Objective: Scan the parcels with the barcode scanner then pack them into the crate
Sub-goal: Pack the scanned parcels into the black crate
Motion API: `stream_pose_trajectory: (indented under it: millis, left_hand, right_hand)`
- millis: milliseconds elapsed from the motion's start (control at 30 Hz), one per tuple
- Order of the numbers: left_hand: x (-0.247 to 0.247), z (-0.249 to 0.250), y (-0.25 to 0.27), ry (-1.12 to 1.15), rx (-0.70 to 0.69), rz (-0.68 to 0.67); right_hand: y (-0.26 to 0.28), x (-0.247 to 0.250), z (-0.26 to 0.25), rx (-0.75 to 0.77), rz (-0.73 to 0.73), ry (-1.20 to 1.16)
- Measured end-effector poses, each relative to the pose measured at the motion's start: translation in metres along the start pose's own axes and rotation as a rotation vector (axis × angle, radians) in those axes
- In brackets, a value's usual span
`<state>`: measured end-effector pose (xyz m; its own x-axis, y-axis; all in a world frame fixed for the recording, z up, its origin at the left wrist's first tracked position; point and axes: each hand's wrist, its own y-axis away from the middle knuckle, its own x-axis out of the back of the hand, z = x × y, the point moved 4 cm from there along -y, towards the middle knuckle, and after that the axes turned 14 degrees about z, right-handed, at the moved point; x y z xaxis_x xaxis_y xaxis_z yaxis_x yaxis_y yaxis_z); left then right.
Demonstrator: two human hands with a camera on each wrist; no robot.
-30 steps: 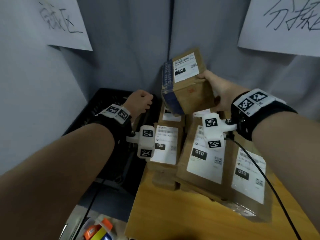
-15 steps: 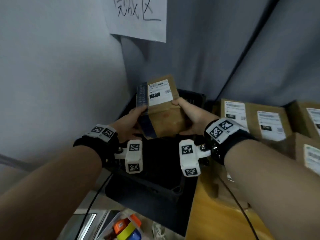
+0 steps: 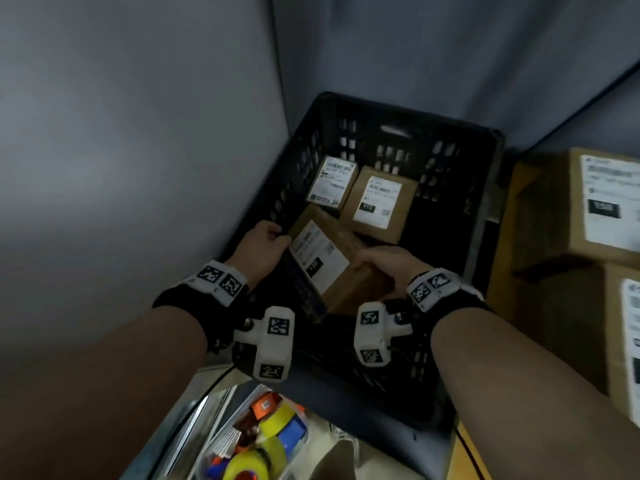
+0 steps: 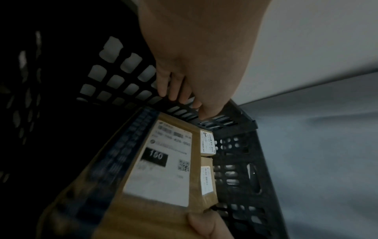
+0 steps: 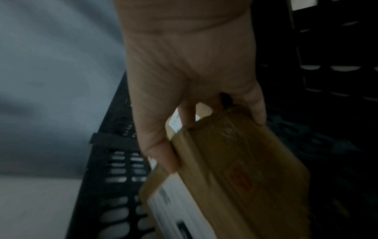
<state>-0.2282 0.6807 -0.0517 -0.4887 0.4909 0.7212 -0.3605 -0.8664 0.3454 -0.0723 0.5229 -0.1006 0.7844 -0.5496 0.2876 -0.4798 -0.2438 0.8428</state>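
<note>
The crate (image 3: 481,188) is black moulded plastic with a perforated lattice wall and a matt finish. The held parcel (image 3: 349,285) is brown cardboard, its side faintly glossy under clear tape, with a dark blue printed tape band (image 4: 114,161) along one edge and a smooth white paper label (image 4: 163,165). The two parcels at the crate's bottom (image 3: 381,206) are plain matt cardboard with white paper labels. The stacked boxes (image 3: 568,216) to the right are the same dull brown cardboard. The tape rolls (image 3: 277,420) below look like shiny coloured plastic.

Parcel-sorting corner, labelled parcels (image 3: 585,202) (stacked), black crate (image 3: 485,188), grey partitions (image 3: 138,133)
</note>
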Motion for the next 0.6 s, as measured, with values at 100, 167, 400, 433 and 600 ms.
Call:
stream_pose_trajectory:
  millis: [100, 167, 400, 433, 600]
  left_hand:
    - [-0.006, 0.001, -0.016, -0.035, -0.028, -0.015]
    - [-0.011, 0.002, -0.021, -0.039, -0.051, -0.029]
    - [-0.041, -0.003, -0.027, -0.009, -0.083, -0.072]
    - [-0.043, -0.004, -0.025, -0.022, -0.086, -0.079]
    - [-0.045, -0.01, -0.024, -0.137, -0.084, -0.15]
  right_hand:
    - [-0.021, -0.001, -0.005, -0.027, -0.057, 0.123]
    - [-0.031, -0.003, -0.007, -0.02, -0.095, 0.125]
    - [-0.105, -0.016, 0.02, 0.039, 0.328, -0.226]
    - [-0.108, -0.022, 0.03, -0.004, 0.308, -0.162]
    - [-0.092, -0.036, 0.046, -0.027, 0.14, -0.109]
